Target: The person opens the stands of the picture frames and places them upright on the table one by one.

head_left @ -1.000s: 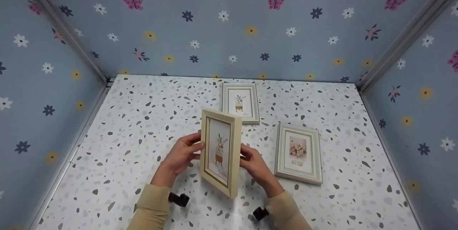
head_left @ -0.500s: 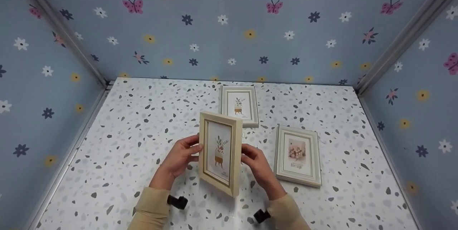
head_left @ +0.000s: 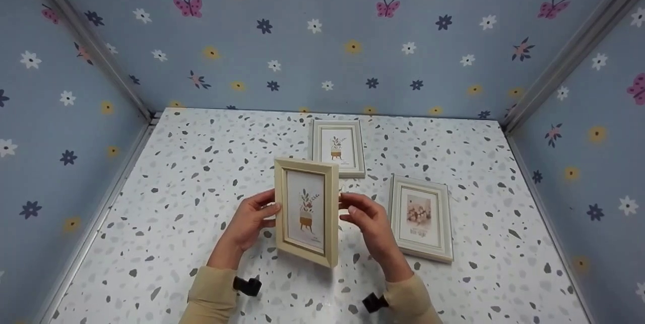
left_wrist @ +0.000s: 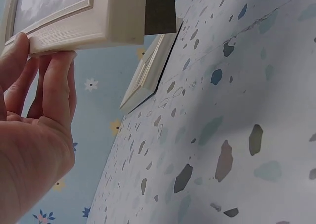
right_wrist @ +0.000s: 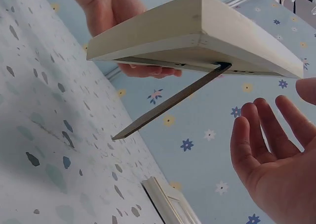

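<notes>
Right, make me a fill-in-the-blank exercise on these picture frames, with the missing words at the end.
1. The cream frame is gripped by the person's ____ hand.
2. With the far frame and the pinkish-print frame, both lying flat, that makes ____ frames altogether.
3. The wall behind has a ____ background.

Missing words: left; three; blue.

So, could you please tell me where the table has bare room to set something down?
Free: the table between the left grip and left wall, plus the strip between the right frame and right wall. Crowded: the centre, with the held frame, right grip and back frame.
</notes>
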`<state>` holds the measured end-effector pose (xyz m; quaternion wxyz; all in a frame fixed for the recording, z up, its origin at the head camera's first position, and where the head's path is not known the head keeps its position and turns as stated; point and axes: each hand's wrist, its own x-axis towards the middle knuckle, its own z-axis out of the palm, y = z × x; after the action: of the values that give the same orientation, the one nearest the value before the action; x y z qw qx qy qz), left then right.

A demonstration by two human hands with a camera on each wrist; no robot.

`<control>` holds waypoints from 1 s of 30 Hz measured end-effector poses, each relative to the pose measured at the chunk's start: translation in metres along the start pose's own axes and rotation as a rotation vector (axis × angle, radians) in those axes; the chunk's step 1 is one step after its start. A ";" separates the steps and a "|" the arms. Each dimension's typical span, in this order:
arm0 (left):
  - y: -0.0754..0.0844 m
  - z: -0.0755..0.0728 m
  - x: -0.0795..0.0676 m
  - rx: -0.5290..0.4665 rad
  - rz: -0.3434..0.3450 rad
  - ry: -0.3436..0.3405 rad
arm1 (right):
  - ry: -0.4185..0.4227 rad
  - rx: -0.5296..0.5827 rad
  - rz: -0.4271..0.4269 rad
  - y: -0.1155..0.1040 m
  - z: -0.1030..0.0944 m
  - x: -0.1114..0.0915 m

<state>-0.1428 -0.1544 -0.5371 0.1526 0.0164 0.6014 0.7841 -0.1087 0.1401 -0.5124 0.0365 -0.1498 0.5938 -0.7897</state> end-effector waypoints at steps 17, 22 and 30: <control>0.002 0.001 -0.002 0.029 -0.014 0.151 | 0.010 0.010 -0.086 0.002 -0.002 -0.003; 0.004 0.004 -0.004 0.062 -0.011 0.204 | 0.049 -0.065 -0.120 0.007 -0.002 0.000; 0.008 0.014 -0.006 0.164 0.025 0.262 | 0.184 -0.215 -0.122 0.013 0.001 0.008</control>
<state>-0.1364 -0.1450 -0.5247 0.0612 -0.0659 0.6781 0.7295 -0.1174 0.1332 -0.5225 -0.0823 -0.1153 0.6654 -0.7329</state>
